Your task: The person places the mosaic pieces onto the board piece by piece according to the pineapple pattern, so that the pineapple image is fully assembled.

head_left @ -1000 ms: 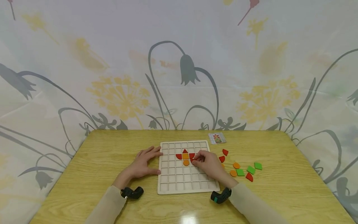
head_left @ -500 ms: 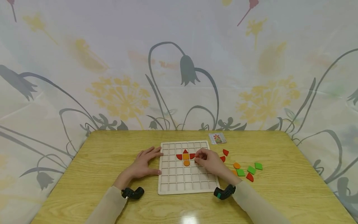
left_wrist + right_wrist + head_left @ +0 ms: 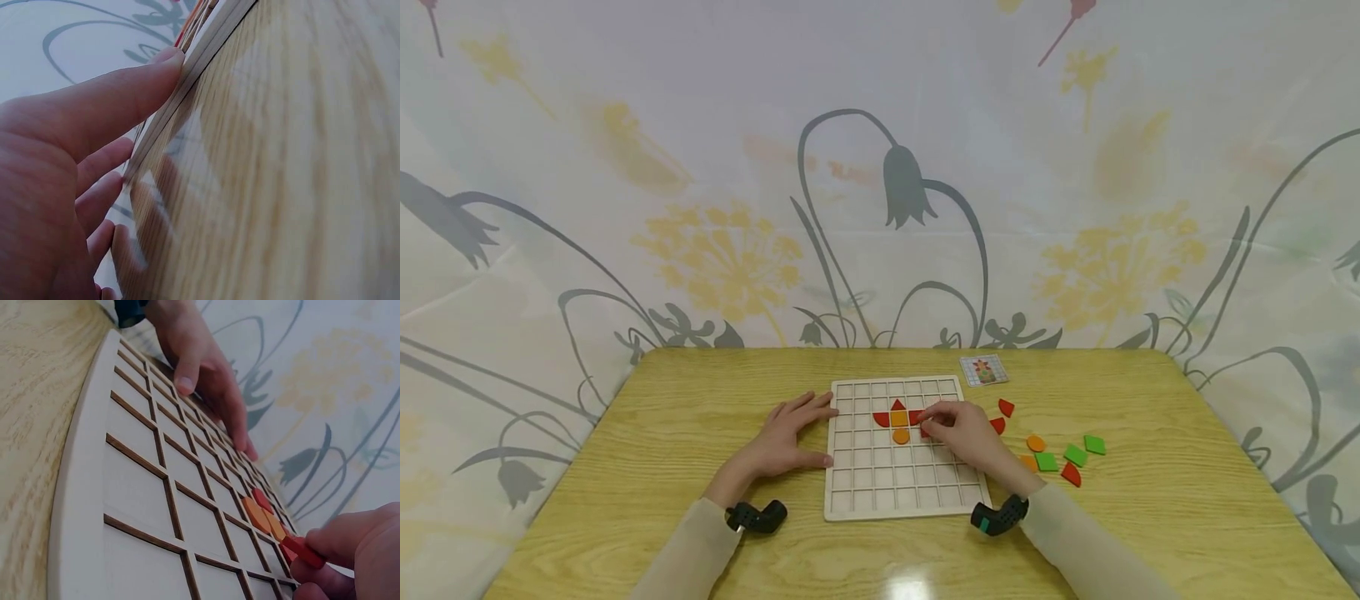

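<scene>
Sleeves, beige, enter from the bottom edge of the head view, each wrist carrying a black camera. Left hand (image 3: pixel 786 440) lies flat on the table (image 3: pixel 647 467) at 9 o'clock of the grid board (image 3: pixel 898 492), fingers straight and slightly spread; the left wrist view shows the thumb (image 3: pixel 125 94) pressed against the board's edge. It holds nothing.

Right hand (image 3: pixel 964 433) rests over the board's right half, fingers narrow, thumb and forefinger pinching a red piece (image 3: pixel 303 550). Right wrist view: the piece is held tilted just above a cell, one corner low towards the board; whether it touches the board cannot be told. In the head view it sits at 3 o'clock of the orange half-round (image 3: pixel 900 436), directly below the right red piece (image 3: pixel 915 417) of the row.

On the board, towards 12 o'clock from centre: orange square (image 3: pixel 898 418) with a red piece on either side, a red triangle (image 3: pixel 897 405) above it, the half-round below.

Loose pieces (image 3: pixel 1060 458) lie on the table at 3 o'clock of the board: red, orange and green, near one another, some touching.

Pattern card (image 3: pixel 982 370) lies flat at 1 o'clock of the board, close to the far table edge.

Floral cloth (image 3: pixel 880 167) hangs behind the table.
</scene>
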A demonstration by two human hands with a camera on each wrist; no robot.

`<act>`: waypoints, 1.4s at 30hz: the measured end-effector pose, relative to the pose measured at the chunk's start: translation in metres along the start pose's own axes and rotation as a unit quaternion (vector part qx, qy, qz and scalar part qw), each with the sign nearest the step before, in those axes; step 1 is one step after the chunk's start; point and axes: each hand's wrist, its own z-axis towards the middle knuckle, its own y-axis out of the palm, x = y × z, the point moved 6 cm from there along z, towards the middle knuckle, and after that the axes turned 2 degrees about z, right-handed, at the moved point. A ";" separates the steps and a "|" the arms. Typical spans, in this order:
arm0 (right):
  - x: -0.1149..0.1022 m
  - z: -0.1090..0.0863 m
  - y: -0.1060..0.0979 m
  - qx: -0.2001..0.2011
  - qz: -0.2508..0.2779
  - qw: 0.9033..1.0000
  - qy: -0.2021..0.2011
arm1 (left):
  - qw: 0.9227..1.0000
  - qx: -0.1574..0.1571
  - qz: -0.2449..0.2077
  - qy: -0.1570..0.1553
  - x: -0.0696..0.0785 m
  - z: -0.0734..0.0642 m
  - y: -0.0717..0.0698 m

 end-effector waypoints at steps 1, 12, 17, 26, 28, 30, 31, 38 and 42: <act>0.000 0.000 0.001 0.001 0.002 1.000 -0.001 | 1.000 0.001 0.001 0.000 0.000 0.000 0.000; -0.003 -0.006 0.009 0.076 -0.029 0.996 -0.021 | 1.000 0.002 -0.005 0.005 0.000 0.000 -0.001; -0.004 -0.007 0.008 0.084 -0.066 0.993 -0.043 | 1.000 0.002 -0.001 0.004 -0.002 0.000 0.001; -0.003 -0.006 0.006 0.049 -0.072 0.995 -0.051 | 1.000 0.004 -0.001 0.004 0.000 0.000 0.000; -0.004 -0.005 0.006 0.044 -0.075 0.995 -0.048 | 1.000 0.004 -0.002 0.005 0.000 0.000 -0.001; -0.003 -0.005 0.006 0.038 -0.078 0.995 -0.049 | 1.000 0.004 -0.002 0.007 0.001 0.000 -0.001; -0.003 -0.005 0.006 0.037 -0.079 0.995 -0.051 | 1.000 0.004 -0.003 0.007 0.001 0.000 -0.001; 0.001 -0.006 -0.008 0.028 -0.031 0.998 -0.040 | 1.000 0.003 -0.003 0.008 0.002 -0.001 -0.001; 0.006 -0.005 -0.021 0.035 -0.022 0.999 -0.033 | 1.000 0.002 0.003 0.006 0.001 -0.001 0.000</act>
